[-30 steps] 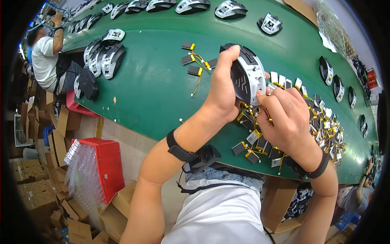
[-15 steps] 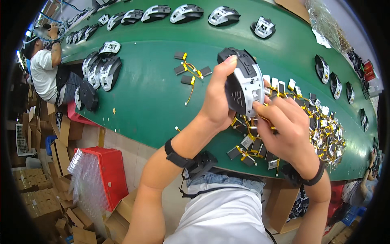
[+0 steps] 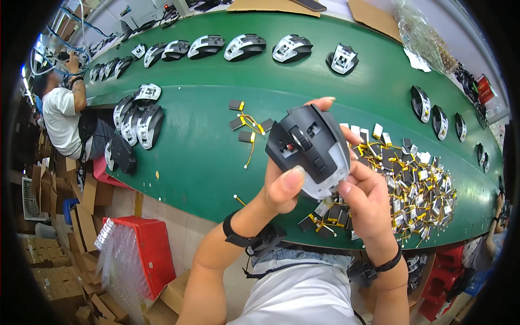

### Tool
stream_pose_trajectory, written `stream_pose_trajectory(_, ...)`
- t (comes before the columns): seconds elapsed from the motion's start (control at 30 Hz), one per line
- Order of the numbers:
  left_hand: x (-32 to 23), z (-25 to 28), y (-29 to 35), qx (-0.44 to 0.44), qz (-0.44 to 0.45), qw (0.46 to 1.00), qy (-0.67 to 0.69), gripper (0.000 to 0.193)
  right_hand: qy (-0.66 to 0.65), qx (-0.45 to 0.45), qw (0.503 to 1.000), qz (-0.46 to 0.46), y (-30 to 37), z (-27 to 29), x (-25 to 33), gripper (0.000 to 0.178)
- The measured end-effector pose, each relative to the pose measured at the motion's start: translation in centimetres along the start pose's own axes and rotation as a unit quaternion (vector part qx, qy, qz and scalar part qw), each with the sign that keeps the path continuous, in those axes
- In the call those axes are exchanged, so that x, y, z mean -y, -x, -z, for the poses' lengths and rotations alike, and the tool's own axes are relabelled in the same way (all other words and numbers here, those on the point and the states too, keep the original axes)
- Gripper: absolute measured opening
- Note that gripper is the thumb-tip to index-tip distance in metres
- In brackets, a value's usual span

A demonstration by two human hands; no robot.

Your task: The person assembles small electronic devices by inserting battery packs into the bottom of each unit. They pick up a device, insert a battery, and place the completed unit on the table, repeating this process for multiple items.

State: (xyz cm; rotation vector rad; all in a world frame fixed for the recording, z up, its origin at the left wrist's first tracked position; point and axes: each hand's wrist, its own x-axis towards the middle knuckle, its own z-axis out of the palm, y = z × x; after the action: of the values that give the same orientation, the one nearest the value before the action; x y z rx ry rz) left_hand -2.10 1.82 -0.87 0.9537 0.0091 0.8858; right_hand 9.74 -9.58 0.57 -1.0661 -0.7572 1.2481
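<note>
A partly assembled computer mouse, black and silver-grey, is held above the green table with its scroll wheel facing up. My left hand wraps round it from the left, thumb on the near left edge and fingertips showing past the far edge. My right hand pinches the near right edge of the shell between thumb and fingers. Whether a wire or battery is also between those fingers is hidden. Below and right of the hands lies a heap of small battery packs with yellow-taped ends and thin wires.
Several loose batteries lie left of the mouse. More mouse shells cluster at the left, and others line the table's far side and right. A red crate stands on the floor. A co-worker sits at far left.
The mouse has been turned from its side so the scroll wheel faces up, and sits lower in view. My right hand has shifted to its near right edge. The whole view has tilted slightly.
</note>
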Motion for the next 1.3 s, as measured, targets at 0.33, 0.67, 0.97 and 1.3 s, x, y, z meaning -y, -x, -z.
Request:
stream_pose_trajectory(0.33,0.1,-0.2,0.4,-0.007,0.011,1.000,-0.021,0.115,-0.030,-0.036,0.999,0.004,0.5,-0.3,-0.7,0.027)
stream_pose_trajectory(0.67,0.4,-0.3,0.5,-0.003,-0.015,0.999,-0.031,0.111,-0.032,-0.044,0.998,-0.016,0.2,-0.3,-0.6,0.025)
stream_pose_trajectory(0.97,0.0,0.2,-0.2,-0.025,-0.009,0.999,-0.048,0.101,-0.041,0.023,0.999,-0.025,0.2,-0.3,-1.3,0.040)
stream_pose_trajectory(1.3,0.0,1.0,-0.9,-0.105,0.026,0.992,0.064,0.073,0.290,-0.105,0.899,0.310,1.2,0.9,-0.4,0.021)
